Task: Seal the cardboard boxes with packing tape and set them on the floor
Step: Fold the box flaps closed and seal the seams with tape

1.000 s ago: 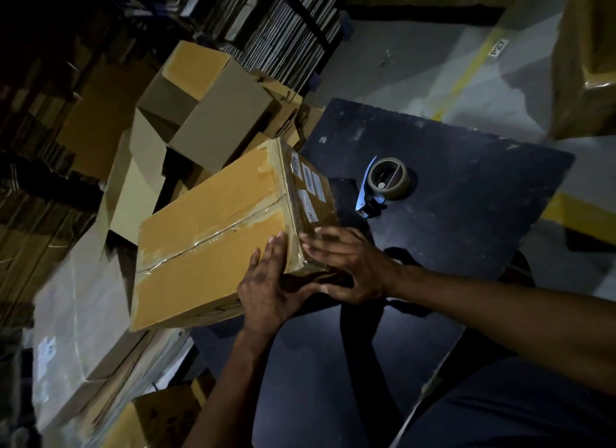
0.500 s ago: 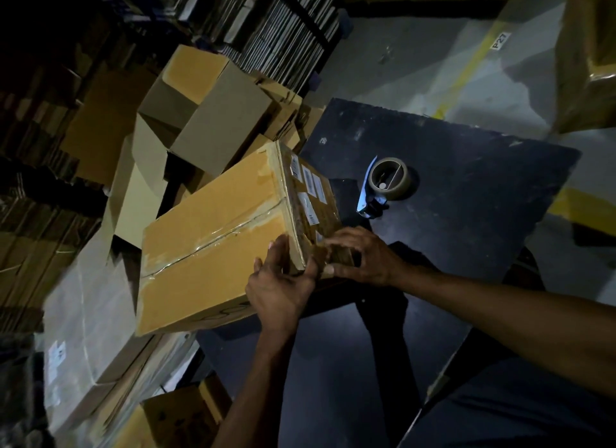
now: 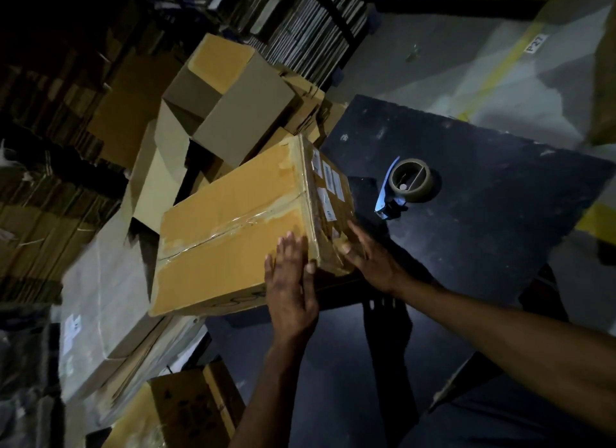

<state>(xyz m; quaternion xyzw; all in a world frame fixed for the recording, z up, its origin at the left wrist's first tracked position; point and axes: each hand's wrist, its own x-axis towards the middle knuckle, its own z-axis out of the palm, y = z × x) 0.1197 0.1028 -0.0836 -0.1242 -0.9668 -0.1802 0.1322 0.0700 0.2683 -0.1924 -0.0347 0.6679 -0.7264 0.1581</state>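
A closed cardboard box (image 3: 230,227) with clear tape along its top seam lies tilted over the left edge of the dark table (image 3: 483,221). White labels are stuck on its near end face. My left hand (image 3: 291,287) lies flat, fingers straight, on the box's top near corner. My right hand (image 3: 370,257) presses flat against the taped end face, fingers spread. A roll of brown packing tape in a blue dispenser (image 3: 408,184) rests on the table to the right of the box, apart from both hands.
An open, empty cardboard box (image 3: 230,104) stands behind the taped one. Flattened cartons (image 3: 100,314) lie on the floor at left, another box (image 3: 180,411) below. Stacked cardboard fills the left and back. Grey floor with yellow lines (image 3: 503,61) lies beyond the table.
My left hand slid from the box's corner edge up onto its top face. My right hand opened and flattened against the end face. The box barely moved.
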